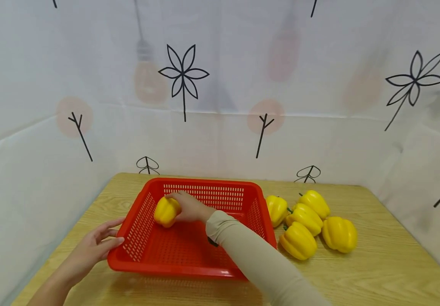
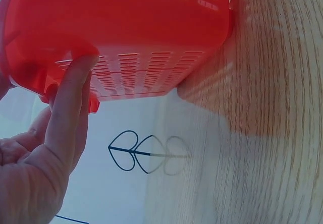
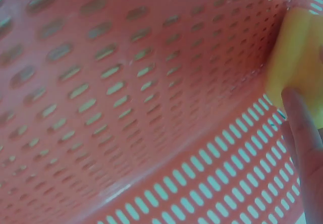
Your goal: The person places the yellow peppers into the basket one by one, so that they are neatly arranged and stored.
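Bright, soft light fills the head view, glinting on the basket's (image 1: 189,270) rim and shading the surface (image 1: 380,267) beneath, while the right wrist view looks hazy and blurred.

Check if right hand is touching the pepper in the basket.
Touching. Head view shows it: the right hand grips the side of the yellow pepper inside the red basket, with no gap between them.

The table (image 1: 388,267) is light brown wood with thin wavy lines. A red basket (image 1: 181,250) with little holes sits on it, toward nine o'clock. At three o'clock from the basket, five yellow peppers (image 1: 305,218) lie in a bunch. One is in the middle, with others around it at one, four, six and ten o'clock.
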A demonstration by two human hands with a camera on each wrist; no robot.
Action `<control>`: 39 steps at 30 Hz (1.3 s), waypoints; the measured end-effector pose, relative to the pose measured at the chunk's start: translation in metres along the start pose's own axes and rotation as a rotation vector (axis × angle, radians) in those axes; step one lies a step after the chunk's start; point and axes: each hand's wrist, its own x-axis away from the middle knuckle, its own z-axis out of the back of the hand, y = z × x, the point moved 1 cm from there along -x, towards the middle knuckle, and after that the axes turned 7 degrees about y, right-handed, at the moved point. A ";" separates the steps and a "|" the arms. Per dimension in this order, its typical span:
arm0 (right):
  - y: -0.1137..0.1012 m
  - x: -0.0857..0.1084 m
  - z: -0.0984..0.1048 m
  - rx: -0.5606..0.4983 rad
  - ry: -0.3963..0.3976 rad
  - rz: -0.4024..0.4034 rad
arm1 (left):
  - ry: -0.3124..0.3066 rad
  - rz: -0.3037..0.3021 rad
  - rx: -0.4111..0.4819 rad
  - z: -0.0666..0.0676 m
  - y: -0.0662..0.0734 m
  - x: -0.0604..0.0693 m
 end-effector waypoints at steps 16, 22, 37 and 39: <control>-0.007 0.010 0.018 -0.150 0.110 0.000 | 0.021 0.006 -0.006 -0.002 0.002 0.000; -0.017 0.020 0.031 -0.328 0.148 0.002 | 0.033 0.031 -0.020 -0.001 0.004 0.000; -0.040 0.050 0.057 -0.563 0.284 -0.012 | 0.028 0.074 -0.033 0.002 0.002 -0.004; -0.041 0.054 0.059 -0.592 0.306 -0.005 | 0.022 0.077 -0.034 0.001 0.002 -0.005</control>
